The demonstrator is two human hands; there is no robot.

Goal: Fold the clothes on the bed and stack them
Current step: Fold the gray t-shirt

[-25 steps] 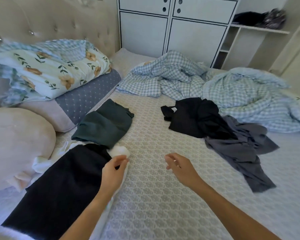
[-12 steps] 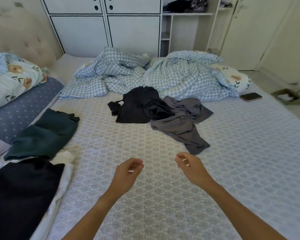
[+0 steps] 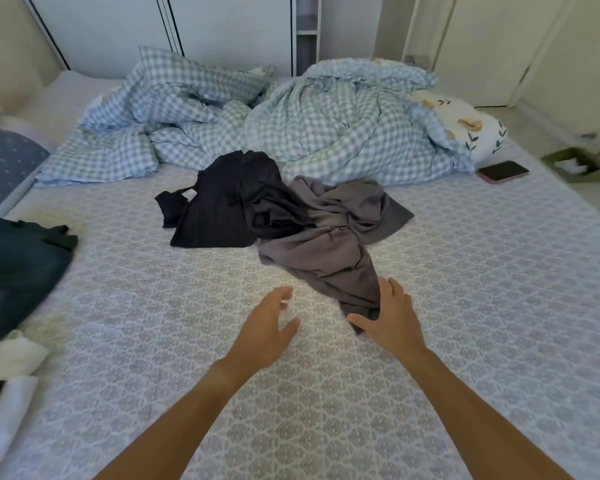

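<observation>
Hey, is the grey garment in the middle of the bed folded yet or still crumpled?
Crumpled. The grey garment lies twisted in loose wrinkles, partly tangled with the black garment, with no neat edges.

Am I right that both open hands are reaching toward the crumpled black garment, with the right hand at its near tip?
Not quite: the head view shows the open left hand and right hand reaching for the crumpled grey garment; the black garment lies farther back.
</observation>
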